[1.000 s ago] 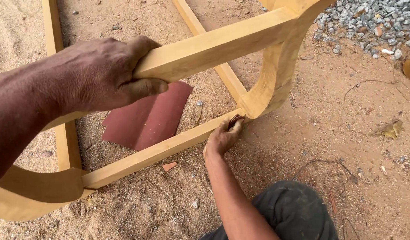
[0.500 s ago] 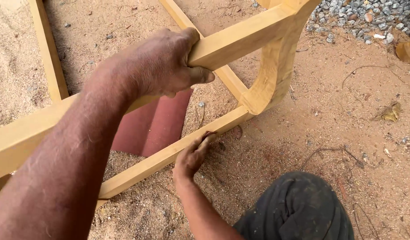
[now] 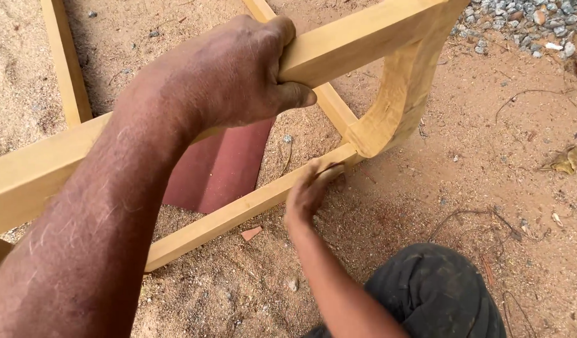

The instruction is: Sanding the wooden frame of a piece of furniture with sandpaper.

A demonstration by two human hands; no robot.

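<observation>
A pale wooden frame stands on sandy ground. My left hand (image 3: 232, 75) is wrapped around its upper rail (image 3: 363, 37), thumb underneath. My right hand (image 3: 308, 191) lies flat against the outer side of the lower rail (image 3: 226, 216), fingers together and pointing toward the curved corner piece (image 3: 394, 106). Whether anything is under that palm is hidden. A dark red sheet of sandpaper (image 3: 222, 169) lies on the sand inside the frame, partly behind my left arm.
My knee in dark trousers (image 3: 438, 294) is at the bottom right. Grey gravel (image 3: 526, 19) fills the top right corner, and a dry leaf (image 3: 563, 159) lies at the right. Another frame rail (image 3: 66, 62) runs along the top left.
My right hand slid down the lower rail away from the corner, then back up toward it. My left hand keeps its grip on the upper rail; the view has come closer.
</observation>
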